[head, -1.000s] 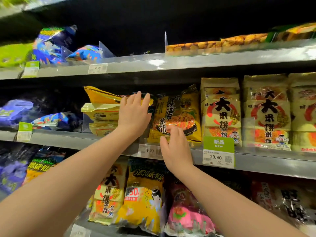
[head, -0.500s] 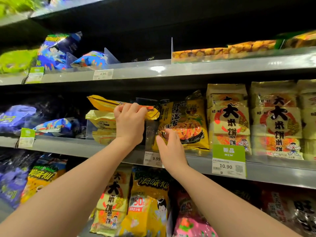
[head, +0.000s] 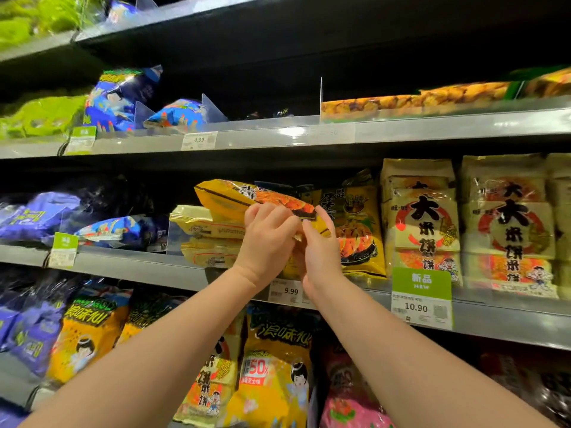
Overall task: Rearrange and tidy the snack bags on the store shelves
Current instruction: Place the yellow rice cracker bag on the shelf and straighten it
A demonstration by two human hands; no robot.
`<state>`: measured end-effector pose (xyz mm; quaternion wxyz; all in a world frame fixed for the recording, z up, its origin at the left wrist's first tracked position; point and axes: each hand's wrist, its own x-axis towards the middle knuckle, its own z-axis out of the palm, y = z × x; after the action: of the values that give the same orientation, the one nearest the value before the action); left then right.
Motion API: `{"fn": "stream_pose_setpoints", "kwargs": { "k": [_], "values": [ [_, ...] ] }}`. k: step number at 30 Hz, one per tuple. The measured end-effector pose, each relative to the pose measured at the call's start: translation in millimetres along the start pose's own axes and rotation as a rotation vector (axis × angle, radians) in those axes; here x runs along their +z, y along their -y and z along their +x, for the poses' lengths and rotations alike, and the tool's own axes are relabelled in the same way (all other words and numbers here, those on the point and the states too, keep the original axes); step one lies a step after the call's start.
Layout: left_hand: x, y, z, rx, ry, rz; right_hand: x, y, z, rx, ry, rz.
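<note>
A yellow rice-cracker bag (head: 234, 197) lies tilted on top of two flat pale-yellow bags (head: 204, 223) on the middle shelf (head: 139, 264). My left hand (head: 267, 242) grips its near end with fingers curled over the edge. My right hand (head: 321, 245) pinches the same end from the right. Just behind my hands, a matching yellow bag (head: 358, 230) stands upright. Beige rice-cracker packs (head: 420, 217) stand in rows to the right.
Blue and purple bags (head: 37, 214) lie on the middle shelf's left. The upper shelf (head: 401, 128) holds blue bags (head: 120, 97), clear dividers and flat orange packs. Price tags (head: 421, 299) hang on the shelf edge. Yellow and pink bags (head: 278, 366) crowd the lower shelf.
Both hands have closed on the near end of the tilted yellow bag; the right hand rose from the shelf edge to join the left. The bag's end has been drawn outward.
</note>
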<state>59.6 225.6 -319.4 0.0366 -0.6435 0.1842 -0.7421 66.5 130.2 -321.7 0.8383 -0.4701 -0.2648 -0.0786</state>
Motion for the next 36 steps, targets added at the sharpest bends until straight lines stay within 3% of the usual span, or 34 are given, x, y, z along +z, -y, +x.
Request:
{"fn": "stream_pose_setpoints", "kwargs": {
  "k": [11, 16, 21, 28, 32, 34, 36],
  "values": [
    [-7, -17, -14, 0.087, 0.125, -0.008, -18, 24, -5, -0.195, 0.027, -0.148],
    [2, -45, -9, 0.079, 0.325, -0.114, -48, 29, -5, -0.25, -0.131, -0.214],
    [13, -78, -4, 0.028, 0.485, -0.139, -78, 35, -10, -0.316, -0.262, -0.426],
    [20, -67, -23, -0.17, 0.693, -0.086, -102, 34, -13, -0.355, -0.218, -0.834],
    [26, -60, -35, -0.226, 0.897, 0.101, -109, 17, -22, -0.543, -0.257, -1.458],
    [27, -59, -32, -0.244, 0.879, 0.134, -110, 14, -28, -0.682, -0.165, -1.674],
    [29, -57, -23, -0.291, 0.92, 0.16, -108, 12, -29, -0.606, -0.017, -1.836]
  ]
}}
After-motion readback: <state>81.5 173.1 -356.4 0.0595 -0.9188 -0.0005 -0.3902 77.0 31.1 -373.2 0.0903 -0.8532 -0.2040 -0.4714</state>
